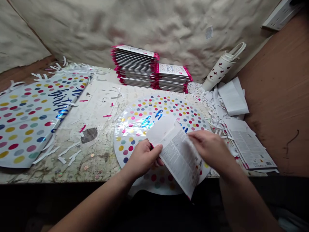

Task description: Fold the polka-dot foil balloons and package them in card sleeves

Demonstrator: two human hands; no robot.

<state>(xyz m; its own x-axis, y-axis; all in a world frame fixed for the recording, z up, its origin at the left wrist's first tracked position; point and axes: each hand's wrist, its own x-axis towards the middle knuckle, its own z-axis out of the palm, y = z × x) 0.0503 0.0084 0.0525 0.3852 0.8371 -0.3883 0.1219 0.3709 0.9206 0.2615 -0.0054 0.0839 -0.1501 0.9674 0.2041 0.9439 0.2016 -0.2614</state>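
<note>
A white paper packet (pixel 180 154) with small grey print and pink edges is tilted in front of me, its plain flap at the upper left. My left hand (pixel 147 156) grips its left edge, thumb on top and fingers beneath. At the upper right edge, my right hand (pixel 211 149) has its fingers pinched together against the packet, slightly blurred. Under both hands lies a flat round foil balloon (pixel 166 104) with coloured dots and blue lettering, partly covered by the packet and overhanging the table's front edge.
Dotted foil balloons (pixel 29 122) lie flat at left. Pink-edged packets (pixel 135 67) stand stacked at the back. A heart-patterned tumbler (pixel 219 71), paper scraps (pixel 205 100), white sheets (pixel 233 96) and printed packets (pixel 251 145) occupy the right side, beside a brown panel (pixel 280 103).
</note>
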